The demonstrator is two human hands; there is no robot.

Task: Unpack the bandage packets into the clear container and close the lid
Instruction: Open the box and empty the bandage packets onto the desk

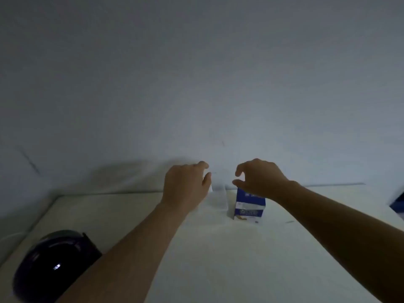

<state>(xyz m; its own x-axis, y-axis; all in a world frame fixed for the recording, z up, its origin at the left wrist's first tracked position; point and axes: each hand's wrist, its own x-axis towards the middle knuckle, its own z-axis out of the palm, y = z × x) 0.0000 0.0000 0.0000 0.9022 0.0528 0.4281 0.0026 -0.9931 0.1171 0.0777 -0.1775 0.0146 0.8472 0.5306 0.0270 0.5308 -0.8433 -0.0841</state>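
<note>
— Dim room, plain pale wall (196, 84), white tabletop (207, 259) pushed up against it. Where's the stuff they're meant to unpack?

— Just right of the frame's centre, at the far side of the table. A blue carton (251, 205) stands upright, and just beside it, on its left, is the clear container (219, 199), so faint against the wall I can hardly trace it. No bandage packets on show; I'd guess they're inside the carton.

— And the hands?

— Right hand (260, 178) hovers over the carton's top, thumb and fingers curved and spread, nothing between them. Left hand (185, 184) is up against the container's upper left side with its fingers bent. Whether it pinches the lid or merely touches it, I cannot tell.

— How will it all handle?

— The carton looks like thin card: light, and easy to crush. I'd hold it by the side walls, low down, and work the top flap. The container seems stiff, smooth plastic, light enough to skid on that table, so steady it by its walls. The packets should be papery and featherweight, quick to scatter.

— Anything else about?

— A glossy black rounded object (52, 265) at lower left, partly behind the left forearm, and a dark shape (398, 203) at the right edge I can't make out.
</note>
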